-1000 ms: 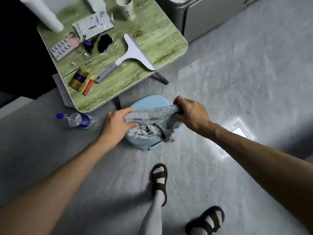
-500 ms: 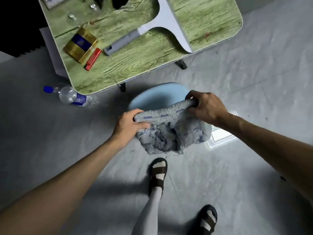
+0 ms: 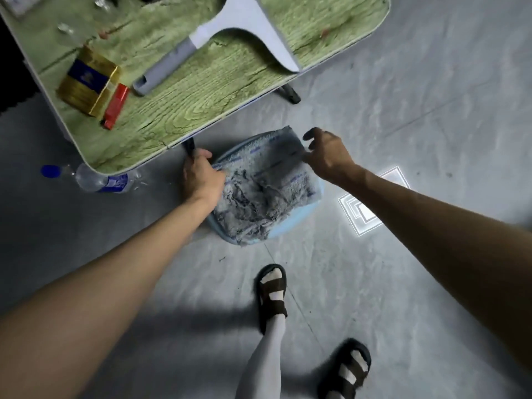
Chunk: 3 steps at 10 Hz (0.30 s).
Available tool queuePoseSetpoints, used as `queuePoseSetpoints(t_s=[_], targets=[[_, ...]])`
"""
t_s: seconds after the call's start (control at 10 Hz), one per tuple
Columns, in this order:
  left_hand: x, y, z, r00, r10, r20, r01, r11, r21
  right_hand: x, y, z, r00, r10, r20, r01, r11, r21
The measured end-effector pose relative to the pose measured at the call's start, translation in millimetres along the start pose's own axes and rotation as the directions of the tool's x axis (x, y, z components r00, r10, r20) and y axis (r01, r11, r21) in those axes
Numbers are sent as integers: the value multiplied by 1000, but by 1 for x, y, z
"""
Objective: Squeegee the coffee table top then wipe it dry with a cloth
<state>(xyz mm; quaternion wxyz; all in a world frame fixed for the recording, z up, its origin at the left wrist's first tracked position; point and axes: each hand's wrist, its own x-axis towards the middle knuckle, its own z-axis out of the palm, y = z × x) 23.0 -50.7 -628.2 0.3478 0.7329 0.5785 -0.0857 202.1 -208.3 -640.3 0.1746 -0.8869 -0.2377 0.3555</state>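
Note:
A grey, frayed cloth (image 3: 264, 191) lies spread over a light blue stool (image 3: 290, 228) just below the green wood-grain coffee table (image 3: 201, 90). My left hand (image 3: 201, 174) grips the cloth's left edge. At the cloth's upper right edge, my right hand (image 3: 325, 154) pinches it with the lower fingers while the index finger is lifted. The white squeegee (image 3: 230, 27) with a grey handle lies flat on the table top, untouched.
A gold and blue box (image 3: 86, 82) and a red lighter (image 3: 116, 106) lie on the table's left part. A plastic bottle (image 3: 95, 178) lies on the grey floor by the table corner. My sandalled feet (image 3: 272, 295) stand below the stool.
The cloth was held up bunched between both hands; now it is lowered and spread flat over the stool. The view has moved closer to the table edge.

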Motion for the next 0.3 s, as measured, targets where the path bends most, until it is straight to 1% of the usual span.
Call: queuePoseSetpoints(t_s=[0.1,0.2,0.3], targets=[[-25,46,-11,955,112,275,-105,994,-40,-33,4,-46,986,33,166,-37,999,26],[-82,133,-25,780,292,553,-367,930,26,-103,16,-119,985,43,169,-51,998,47],[-145,196,-34,696,383,608,-527,847,71,-170,28,-176,989,82,122,-85,996,21]])
